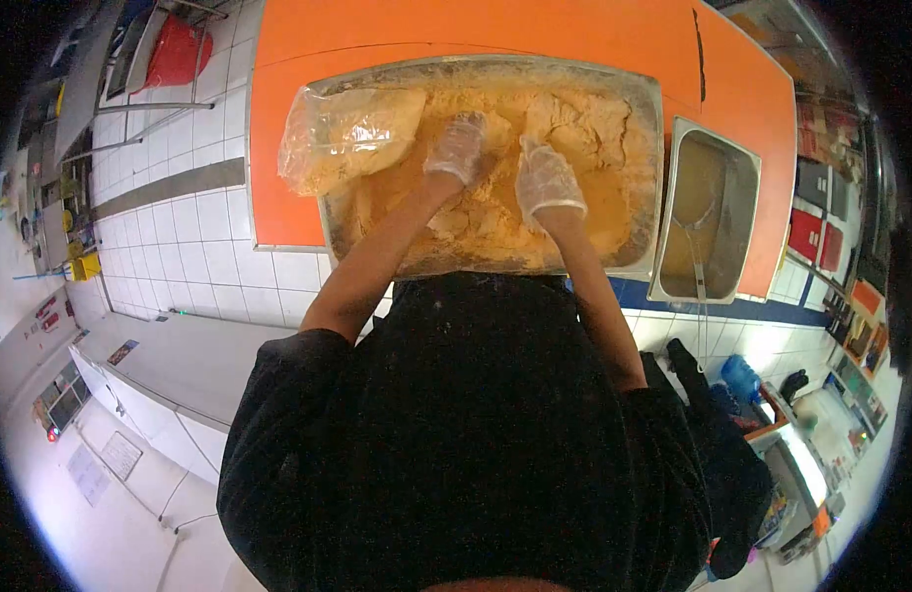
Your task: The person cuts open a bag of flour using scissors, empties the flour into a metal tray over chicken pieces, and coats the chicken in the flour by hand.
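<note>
A wide metal tray (661, 128) holds orange-yellow breading flour (614, 212) with lumpy coated pieces (574, 128) in it; their kind I cannot make out. My left hand (458, 148), in a clear plastic glove, is curled down into the flour left of the middle. Its fingertips are partly hidden, and what they close on does not show. To its right, my right hand (551, 185), gloved too, reaches into the flour with fingers stretched out beside a coated lump. A clear plastic bag (347, 138) with flour-coloured contents lies over the tray's left end.
The tray rests on an orange table (377, 30). Right of it stands a smaller metal pan (742, 197) of cloudy liquid, with a long-handled utensil (699, 261) leaning in it. A white chest-like appliance (160, 360) is at lower left, and a red object (180, 51) at upper left.
</note>
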Demonstrator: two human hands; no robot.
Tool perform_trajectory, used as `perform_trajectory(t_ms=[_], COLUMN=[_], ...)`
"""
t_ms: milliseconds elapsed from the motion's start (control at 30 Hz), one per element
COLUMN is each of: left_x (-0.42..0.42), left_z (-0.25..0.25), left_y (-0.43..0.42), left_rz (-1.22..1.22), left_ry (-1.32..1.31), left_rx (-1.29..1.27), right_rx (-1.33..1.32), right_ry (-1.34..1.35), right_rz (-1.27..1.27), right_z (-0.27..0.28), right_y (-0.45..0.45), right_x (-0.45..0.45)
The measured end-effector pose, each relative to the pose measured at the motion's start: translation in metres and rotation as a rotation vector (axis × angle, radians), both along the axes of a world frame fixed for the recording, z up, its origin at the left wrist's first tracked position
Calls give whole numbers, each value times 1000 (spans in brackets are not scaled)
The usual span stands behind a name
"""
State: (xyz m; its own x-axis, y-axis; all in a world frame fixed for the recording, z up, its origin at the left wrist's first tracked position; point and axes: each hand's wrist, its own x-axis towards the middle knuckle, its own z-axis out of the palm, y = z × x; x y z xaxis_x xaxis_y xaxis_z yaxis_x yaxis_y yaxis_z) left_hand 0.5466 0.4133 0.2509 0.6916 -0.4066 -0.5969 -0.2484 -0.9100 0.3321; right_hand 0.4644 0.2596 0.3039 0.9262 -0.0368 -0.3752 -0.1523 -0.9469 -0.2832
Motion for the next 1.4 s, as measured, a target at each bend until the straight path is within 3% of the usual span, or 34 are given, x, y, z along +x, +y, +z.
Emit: perform_trajectory(t_ms=[33, 67, 100, 133, 167, 200, 233, 300, 333, 400, 433, 467, 500, 567, 600, 667, 733, 800, 833, 900, 933, 967, 1000, 1033, 1067, 1100, 1167, 1200, 1267, 1300, 1333, 1367, 1400], left_x=[2, 6, 5, 4, 3, 4, 0, -2, -4, -7, -10, -16, -22, -40, -34, -21, -20, -11, -8, -17, -27, -34, -32, -20, -13, -9, -1, -2, -6, -1, 12, 19, 19], left_z=[17, 30, -22, -75, -127, -106, -89, -94, -103, -137, -160, -183, -164, -82, -51, -9, -51, -64, -61, -55, -53, -50, -27, 11, 32, 5, -72, -52, 13, 12, 7, 4, 5], left_y=[-6, -10, 1, 12, 23, 26, 31, 52, 66, 97, 109, 120, 111, 77, 67, 54, 65, 67, 69, 78, 78, 75, 68, 56, 47, 44, 46, 42, 30, 22, 13, 8, 10], left_rz=[-15, -32, 34, 61, 29, 107, 203, 352, 396, 428, 409, 367, 362, 53, 58, 203, 209, 224, 141, 76, 67, 54, 57, 65, 72, 75, 81, 86, -435, -427, -533, -635, -633], left_ry=[-12, -24, -45, -24, 11, 113, 171, 239, 244, 222, 188, 133, 134, -614, -610, -83, -85, -96, -102, -95, -286, -480, -477, -279, -85, -89, -176, -179, -576, -574, -470, -362, -368], left_rx=[15, 29, -297, -650, -956, -946, -881, -832, -816, -780, -756, -727, -727, -259, -256, 0, -20, -42, 18, 93, 46, -3, 1, 3, 2, 0, -338, -339, -340, -343, -128, 89, 89], right_rx=[1, -43, -85, -83, -133, -179, -178, 727, 727, 344, 344, 129, -86, -99, -111, -21, 61, -116, -121, 799, 802, 774, 744, 414, 414, 338, 263, 123, -25, 32, 90, 88, -35], right_ry=[-9, -217, -421, -426, -44, 342, 343, 153, 158, 201, 202, 181, 156, 149, 143, 151, 153, 405, 399, 367, 380, 359, 337, 226, 224, 171, 122, 45, -30, -33, -39, -40, -48], right_rz=[6, 88, 169, 170, 197, 221, 223, -511, -511, -250, -255, -123, 10, -5, -15, -12, -20, 354, 367, -639, -632, -680, -732, -566, -564, -454, -336, -199, -53, -126, -201, -199, -50], right_z=[-21, -58, -77, -58, -21, -1, -1, 4, 6, 23, 20, 10, -1, -29, -42, -69, -55, 1, -4, -15, -14, 11, 25, 0, -8, -13, -39, -66, -67, -44, -30, -49, -87], right_y=[-2, -5, -7, -3, 3, 8, 7, 5, 5, 8, 14, 24, 32, 46, 50, 52, 50, 54, 51, 42, 39, 36, 33, 30, 28, 26, 21, 15, 15, 23, 27, 22, 13], right_x=[8, 10, 11, 24, 44, 53, 51, 45, 42, 39, 31, 19, 11, 5, 2, 7, 16, 41, 43, 40, 39, 45, 46, 46, 44, 44, 37, 31, 30, 30, 31, 28, 25])
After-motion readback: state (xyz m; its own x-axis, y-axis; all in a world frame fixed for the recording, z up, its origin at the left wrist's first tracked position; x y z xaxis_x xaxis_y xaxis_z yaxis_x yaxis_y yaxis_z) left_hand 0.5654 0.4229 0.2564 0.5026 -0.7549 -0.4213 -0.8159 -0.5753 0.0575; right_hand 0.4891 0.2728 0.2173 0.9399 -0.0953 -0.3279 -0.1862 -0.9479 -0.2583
